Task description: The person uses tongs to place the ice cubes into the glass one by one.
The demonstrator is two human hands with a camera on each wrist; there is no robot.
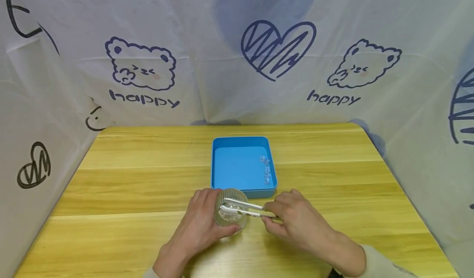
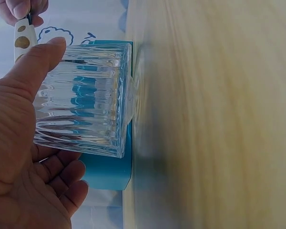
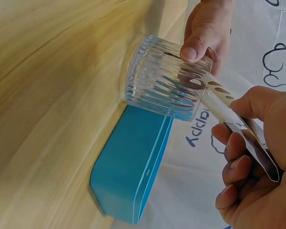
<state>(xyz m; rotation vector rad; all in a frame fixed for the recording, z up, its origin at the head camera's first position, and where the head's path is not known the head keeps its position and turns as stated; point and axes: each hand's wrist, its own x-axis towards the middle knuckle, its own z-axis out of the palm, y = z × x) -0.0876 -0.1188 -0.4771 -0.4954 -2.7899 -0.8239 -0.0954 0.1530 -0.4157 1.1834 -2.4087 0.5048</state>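
Note:
A clear ribbed glass (image 1: pixel 231 224) is in my left hand (image 1: pixel 200 220), the thumb on one side and the fingers around the other. Its base is close to the table; I cannot tell whether it touches. My right hand (image 1: pixel 298 220) grips a pair of tongs (image 1: pixel 252 214), whose white arms carry brown spots in the right wrist view. The tong tips reach into the glass's mouth, slightly apart. Something clear shows low in the glass, too faint to identify. Just behind the glass stands a blue square tray (image 1: pixel 237 192), with several small clear pieces (image 1: pixel 266 173) along its right side.
The wood-grain table (image 1: pixel 148 179) extends to both sides of the tray. A white cloth (image 1: pixel 222 84) with hearts, bear faces and lettering hangs behind the table and along its sides.

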